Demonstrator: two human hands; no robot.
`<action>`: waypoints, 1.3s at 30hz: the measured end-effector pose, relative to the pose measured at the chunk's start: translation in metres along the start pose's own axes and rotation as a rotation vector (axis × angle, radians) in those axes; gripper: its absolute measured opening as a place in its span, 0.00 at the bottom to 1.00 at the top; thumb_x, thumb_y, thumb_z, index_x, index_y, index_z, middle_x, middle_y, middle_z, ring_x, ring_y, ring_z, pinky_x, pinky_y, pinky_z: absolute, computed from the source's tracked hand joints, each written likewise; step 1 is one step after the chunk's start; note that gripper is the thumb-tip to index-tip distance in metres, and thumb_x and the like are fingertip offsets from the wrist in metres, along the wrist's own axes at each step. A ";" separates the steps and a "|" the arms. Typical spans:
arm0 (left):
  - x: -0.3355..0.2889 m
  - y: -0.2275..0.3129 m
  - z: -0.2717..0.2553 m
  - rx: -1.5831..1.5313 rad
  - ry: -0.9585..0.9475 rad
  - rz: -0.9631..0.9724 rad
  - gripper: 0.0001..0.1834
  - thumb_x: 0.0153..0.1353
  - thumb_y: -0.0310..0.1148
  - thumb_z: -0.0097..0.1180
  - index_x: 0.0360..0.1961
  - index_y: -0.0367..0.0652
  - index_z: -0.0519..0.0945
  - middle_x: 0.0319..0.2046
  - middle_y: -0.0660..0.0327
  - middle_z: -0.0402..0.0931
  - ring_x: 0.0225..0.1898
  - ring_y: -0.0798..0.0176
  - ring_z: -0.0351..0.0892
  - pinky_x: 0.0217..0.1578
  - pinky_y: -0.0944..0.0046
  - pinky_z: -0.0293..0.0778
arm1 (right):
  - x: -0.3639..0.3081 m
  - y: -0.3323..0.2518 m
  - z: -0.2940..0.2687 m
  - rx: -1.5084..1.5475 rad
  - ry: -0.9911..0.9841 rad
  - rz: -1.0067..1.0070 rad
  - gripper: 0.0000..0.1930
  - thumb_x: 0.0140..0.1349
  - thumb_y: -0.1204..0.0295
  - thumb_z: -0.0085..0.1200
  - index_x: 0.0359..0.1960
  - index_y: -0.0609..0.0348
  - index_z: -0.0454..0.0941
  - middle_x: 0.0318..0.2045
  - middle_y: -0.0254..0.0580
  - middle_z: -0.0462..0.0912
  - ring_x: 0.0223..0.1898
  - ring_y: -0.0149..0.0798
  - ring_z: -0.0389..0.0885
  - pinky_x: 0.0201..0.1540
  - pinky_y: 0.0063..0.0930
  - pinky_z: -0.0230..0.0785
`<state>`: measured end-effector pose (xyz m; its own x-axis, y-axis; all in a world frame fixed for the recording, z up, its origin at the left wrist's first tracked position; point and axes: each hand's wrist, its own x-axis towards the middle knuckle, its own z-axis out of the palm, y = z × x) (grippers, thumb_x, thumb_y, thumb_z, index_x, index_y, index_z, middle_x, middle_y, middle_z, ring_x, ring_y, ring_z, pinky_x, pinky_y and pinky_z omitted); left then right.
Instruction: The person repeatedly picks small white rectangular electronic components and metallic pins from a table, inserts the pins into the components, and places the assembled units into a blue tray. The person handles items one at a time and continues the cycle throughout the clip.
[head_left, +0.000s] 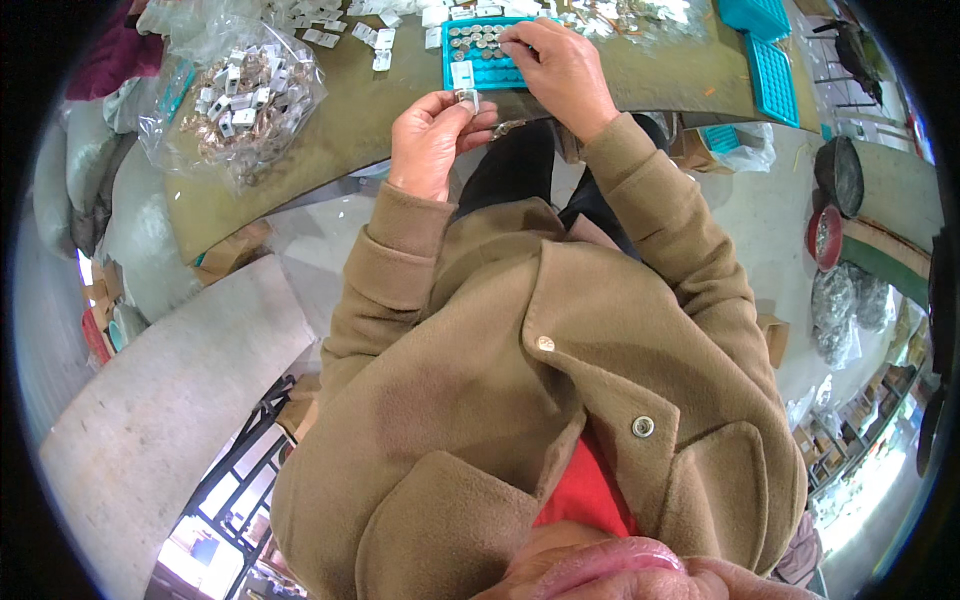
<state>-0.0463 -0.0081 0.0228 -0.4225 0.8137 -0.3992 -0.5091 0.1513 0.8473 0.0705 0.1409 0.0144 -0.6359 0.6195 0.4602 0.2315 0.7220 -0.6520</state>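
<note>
- The tray [510,74] is at 12 o'clock, close in, maybe so both hands can reach its round bits [478,42].
- Left hand [428,140], at the tray's 7 o'clock: thumb and finger pinch narrow on a pale piece [469,98] — maybe held up to see it.
- Right hand [566,72], at 3 o'clock: fingers bend close by the bits — I cannot tell if they grip one.

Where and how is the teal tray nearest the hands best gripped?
The teal tray is probably best gripped by its left and right rims together, coming from the person's side: it is rectangular and lies flat, with loose-looking round metal pieces in it, so a level, two-sided hold seems safest.
</note>
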 end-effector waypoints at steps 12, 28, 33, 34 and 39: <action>0.013 0.003 -0.015 -0.076 -0.043 -0.100 0.10 0.66 0.27 0.50 0.46 0.33 0.76 0.42 0.52 0.81 0.41 0.65 0.83 0.39 0.73 0.82 | 0.002 0.005 0.015 -0.144 -0.061 -0.004 0.08 0.60 0.71 0.54 0.41 0.53 0.80 0.33 0.43 0.79 0.35 0.49 0.80 0.37 0.38 0.73; 0.016 0.007 -0.018 -0.216 -0.084 -0.084 0.15 0.66 0.25 0.50 0.52 0.29 0.73 0.44 0.51 0.80 0.43 0.63 0.83 0.39 0.72 0.83 | 0.005 -0.020 0.002 -0.008 -0.210 -0.006 0.07 0.58 0.71 0.58 0.37 0.58 0.76 0.30 0.43 0.78 0.30 0.44 0.80 0.33 0.33 0.73; 0.013 0.007 -0.014 -0.182 -0.137 -0.057 0.15 0.64 0.25 0.53 0.51 0.30 0.75 0.39 0.58 0.79 0.36 0.69 0.80 0.37 0.73 0.80 | -0.007 -0.038 0.003 0.020 -0.173 -0.102 0.07 0.59 0.69 0.57 0.35 0.57 0.74 0.29 0.44 0.78 0.30 0.48 0.79 0.31 0.38 0.71; 0.012 0.007 -0.013 -0.196 -0.158 -0.046 0.14 0.64 0.24 0.53 0.50 0.30 0.76 0.38 0.59 0.79 0.33 0.71 0.79 0.35 0.74 0.79 | -0.007 -0.039 0.005 -0.035 -0.138 -0.133 0.07 0.59 0.70 0.57 0.35 0.57 0.74 0.29 0.44 0.78 0.30 0.49 0.79 0.30 0.39 0.72; 0.005 0.007 -0.010 -0.157 -0.057 -0.060 0.16 0.62 0.22 0.55 0.51 0.31 0.77 0.35 0.61 0.78 0.28 0.72 0.75 0.29 0.74 0.74 | -0.013 -0.039 0.007 -0.048 -0.137 -0.179 0.07 0.59 0.70 0.56 0.34 0.57 0.73 0.28 0.44 0.78 0.29 0.49 0.79 0.30 0.39 0.72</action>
<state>-0.0595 -0.0085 0.0230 -0.3466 0.8372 -0.4232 -0.6449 0.1149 0.7556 0.0644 0.1028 0.0294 -0.7630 0.4347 0.4783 0.1383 0.8327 -0.5362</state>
